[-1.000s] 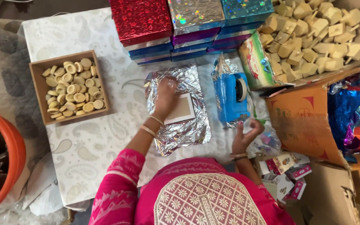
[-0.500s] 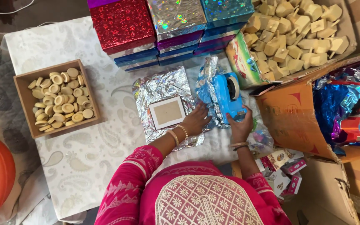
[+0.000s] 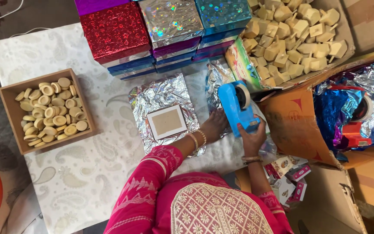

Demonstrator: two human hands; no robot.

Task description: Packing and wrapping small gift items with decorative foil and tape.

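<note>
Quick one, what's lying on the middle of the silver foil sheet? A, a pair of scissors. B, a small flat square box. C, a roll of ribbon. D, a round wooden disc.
B: a small flat square box with a white rim and tan face lies on the silver foil sheet, just left of the left hand.

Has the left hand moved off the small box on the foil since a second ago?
Yes. The left hand has slid right off the small box, toward the blue tape dispenser.

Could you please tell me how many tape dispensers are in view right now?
2. A blue tape dispenser is on the table under the right hand; a red tape dispenser lies among foil in the cardboard box. More may be hidden.
</note>
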